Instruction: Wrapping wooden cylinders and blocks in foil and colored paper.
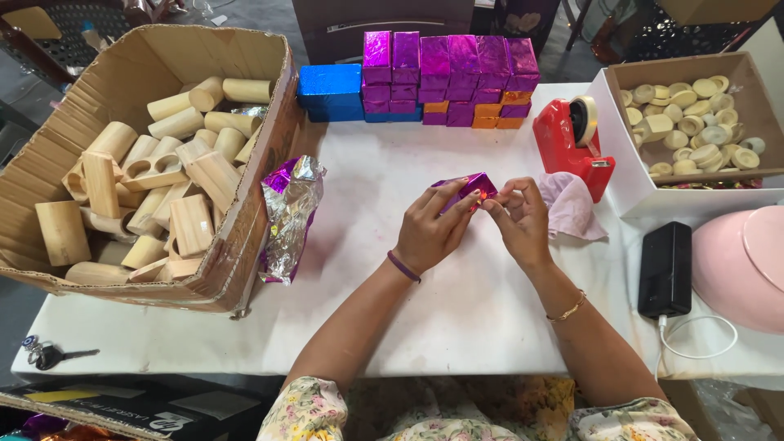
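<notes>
Purple foil-wrapped block (467,189): held between my two hands above the white tabletop (457,302), its long axis running roughly left to right, tilted up toward the right. My left hand (430,229) gripped its near-left side, thumb and fingers closed round it; my right hand (518,220) pinched the foil at its right end. Both were equally close. Loose foil sheet (289,214): left of my left hand. Red tape dispenser (572,143): beyond my right hand. Wrapped blocks, stacked (447,77): straight ahead.
</notes>
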